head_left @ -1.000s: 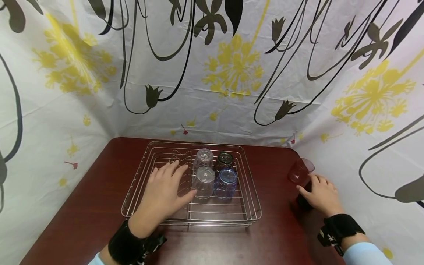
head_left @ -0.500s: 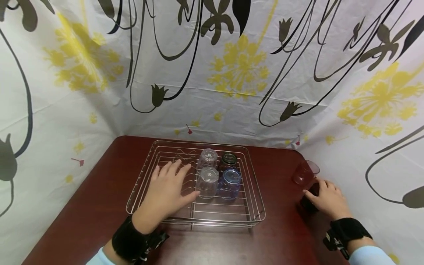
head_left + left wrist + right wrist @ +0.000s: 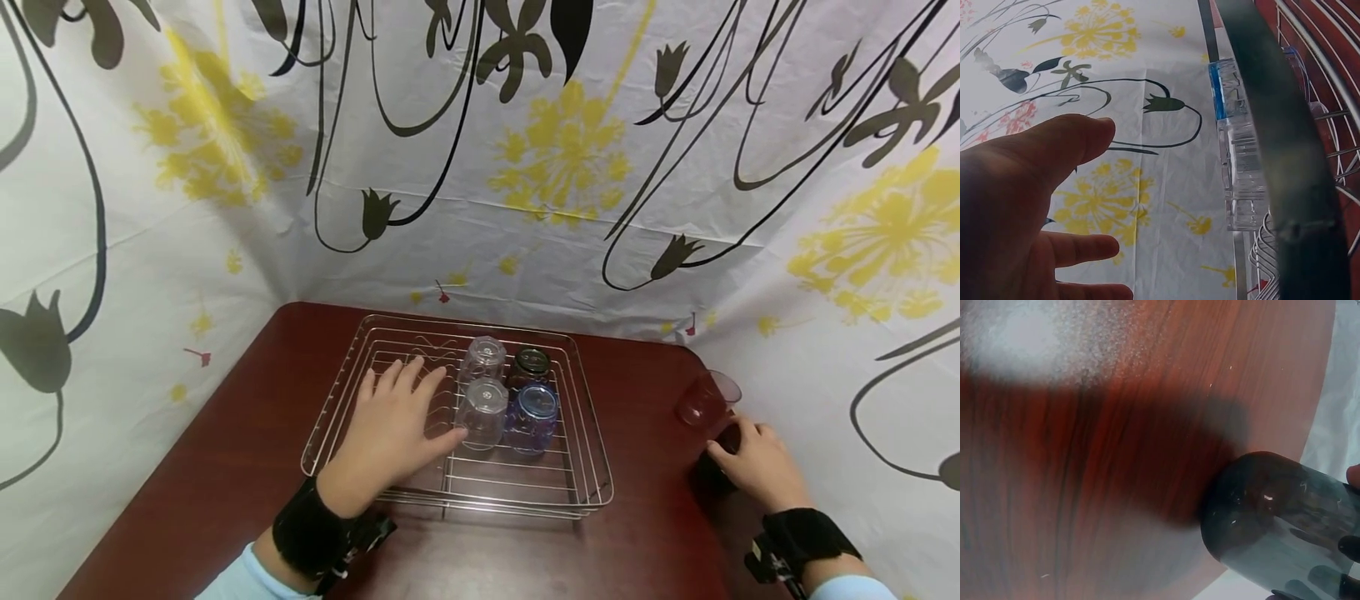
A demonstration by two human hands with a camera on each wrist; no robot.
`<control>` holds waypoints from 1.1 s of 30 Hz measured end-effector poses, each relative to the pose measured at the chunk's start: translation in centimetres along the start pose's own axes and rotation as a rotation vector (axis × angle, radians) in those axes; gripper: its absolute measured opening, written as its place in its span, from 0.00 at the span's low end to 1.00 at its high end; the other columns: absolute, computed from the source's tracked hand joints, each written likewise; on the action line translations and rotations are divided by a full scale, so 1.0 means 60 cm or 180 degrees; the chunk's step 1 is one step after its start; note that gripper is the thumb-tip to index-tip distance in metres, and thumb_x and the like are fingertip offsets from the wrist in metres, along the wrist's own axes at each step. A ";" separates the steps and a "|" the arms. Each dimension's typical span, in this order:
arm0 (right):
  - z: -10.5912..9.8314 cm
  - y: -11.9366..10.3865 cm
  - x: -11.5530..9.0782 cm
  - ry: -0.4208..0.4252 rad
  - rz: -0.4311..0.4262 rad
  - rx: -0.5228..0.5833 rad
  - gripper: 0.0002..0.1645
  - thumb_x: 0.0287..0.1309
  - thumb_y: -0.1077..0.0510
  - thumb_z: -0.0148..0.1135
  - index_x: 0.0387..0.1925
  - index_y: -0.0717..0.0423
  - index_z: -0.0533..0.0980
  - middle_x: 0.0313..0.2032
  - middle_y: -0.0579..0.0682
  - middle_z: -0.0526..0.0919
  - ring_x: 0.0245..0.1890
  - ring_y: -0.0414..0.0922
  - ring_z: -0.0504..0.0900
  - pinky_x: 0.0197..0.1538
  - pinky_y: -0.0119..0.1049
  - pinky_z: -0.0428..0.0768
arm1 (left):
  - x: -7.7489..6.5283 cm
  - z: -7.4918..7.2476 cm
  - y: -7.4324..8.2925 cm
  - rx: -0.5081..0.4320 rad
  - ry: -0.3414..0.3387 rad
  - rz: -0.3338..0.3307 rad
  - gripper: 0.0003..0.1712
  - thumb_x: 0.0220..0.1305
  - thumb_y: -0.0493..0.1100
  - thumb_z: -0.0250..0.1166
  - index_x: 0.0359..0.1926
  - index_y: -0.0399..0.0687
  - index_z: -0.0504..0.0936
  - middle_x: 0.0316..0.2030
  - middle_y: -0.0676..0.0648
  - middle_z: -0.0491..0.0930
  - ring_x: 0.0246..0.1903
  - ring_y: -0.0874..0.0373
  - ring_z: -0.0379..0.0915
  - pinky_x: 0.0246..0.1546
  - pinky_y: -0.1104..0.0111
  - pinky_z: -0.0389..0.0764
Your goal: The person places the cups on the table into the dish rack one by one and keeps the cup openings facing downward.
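Note:
My left hand hovers over the left part of a wire rack, fingers spread and holding nothing. Beside its thumb, upside down on the rack, are a clear glass, a blue glass, a second clear glass and a dark green glass. At the table's right edge my right hand grips a dark, see-through glass. In the right wrist view this dark glass shows its rounded base, with fingertips at the other end. A red glass stands just beyond that hand.
The dark red wooden table carries the rack at its middle. A white patterned cloth hangs close behind the table and along both sides. In the left wrist view a dark strap blocks part of the rack.
The whole head view has shifted, so everything sits farther right in it. My right hand and the dark glass have come slightly nearer, away from the red glass. My left hand stays over the rack.

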State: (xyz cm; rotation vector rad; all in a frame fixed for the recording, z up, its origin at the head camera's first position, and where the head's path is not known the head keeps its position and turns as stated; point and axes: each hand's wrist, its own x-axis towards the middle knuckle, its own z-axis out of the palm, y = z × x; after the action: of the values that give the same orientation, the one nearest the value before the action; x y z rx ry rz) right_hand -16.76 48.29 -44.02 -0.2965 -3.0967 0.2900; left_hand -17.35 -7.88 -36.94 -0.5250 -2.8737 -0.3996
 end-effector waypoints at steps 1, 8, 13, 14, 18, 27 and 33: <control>0.000 0.001 0.000 0.0015 0.0005 -0.0006 0.58 0.62 0.22 0.47 0.66 0.72 0.60 0.54 0.82 0.64 0.51 0.76 0.68 0.45 0.70 0.72 | 0.000 -0.001 0.001 -0.0004 -0.0001 0.0005 0.52 0.54 0.77 0.62 0.73 0.57 0.66 0.74 0.40 0.61 0.73 0.37 0.55 0.70 0.35 0.52; 0.005 -0.006 -0.005 0.0260 -0.0074 -0.0032 0.53 0.62 0.25 0.52 0.62 0.70 0.65 0.52 0.79 0.67 0.48 0.74 0.71 0.45 0.70 0.72 | 0.003 -0.010 0.004 -0.0018 -0.0028 -0.0001 0.53 0.54 0.78 0.63 0.73 0.57 0.66 0.74 0.41 0.61 0.73 0.38 0.55 0.70 0.35 0.51; -0.008 -0.031 -0.008 0.0478 -0.0248 -0.0041 0.48 0.62 0.30 0.59 0.61 0.69 0.68 0.52 0.79 0.69 0.48 0.74 0.71 0.45 0.70 0.71 | 0.004 -0.019 0.007 0.0001 -0.0029 0.0002 0.53 0.54 0.78 0.62 0.73 0.57 0.66 0.74 0.40 0.61 0.73 0.37 0.56 0.71 0.35 0.50; -0.012 -0.037 -0.009 0.0511 -0.0277 -0.0050 0.47 0.62 0.31 0.59 0.61 0.69 0.69 0.52 0.78 0.69 0.48 0.74 0.71 0.45 0.70 0.71 | 0.005 -0.021 0.008 0.0014 -0.0027 0.0005 0.53 0.54 0.78 0.62 0.74 0.57 0.65 0.74 0.40 0.61 0.73 0.37 0.56 0.70 0.35 0.50; -0.029 -0.062 -0.013 0.0482 -0.0332 -0.0111 0.45 0.61 0.32 0.60 0.62 0.66 0.69 0.53 0.77 0.70 0.48 0.73 0.72 0.45 0.69 0.72 | 0.009 -0.030 0.011 0.0049 -0.0002 0.0023 0.52 0.55 0.77 0.62 0.74 0.57 0.66 0.74 0.41 0.62 0.73 0.38 0.56 0.71 0.36 0.51; -0.047 -0.122 -0.023 0.0561 -0.0470 -0.0177 0.39 0.59 0.39 0.64 0.62 0.61 0.71 0.50 0.73 0.72 0.44 0.68 0.76 0.38 0.63 0.75 | 0.019 -0.045 0.019 0.0034 0.0077 0.0065 0.50 0.57 0.76 0.61 0.74 0.56 0.65 0.74 0.41 0.62 0.73 0.39 0.56 0.71 0.36 0.50; -0.047 -0.147 -0.026 0.0692 -0.0612 -0.0202 0.36 0.57 0.41 0.65 0.60 0.60 0.72 0.49 0.73 0.73 0.44 0.69 0.76 0.38 0.64 0.76 | 0.028 -0.054 0.025 0.0064 0.0046 0.0036 0.49 0.60 0.76 0.59 0.75 0.57 0.64 0.75 0.42 0.60 0.74 0.39 0.54 0.71 0.36 0.49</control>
State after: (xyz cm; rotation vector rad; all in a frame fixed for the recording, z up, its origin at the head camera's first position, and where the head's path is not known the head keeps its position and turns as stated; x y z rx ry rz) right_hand -16.77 39.99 -39.61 -0.0271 -2.8939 0.1440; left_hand -17.88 -6.98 -33.15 -0.5325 -2.8566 -0.3706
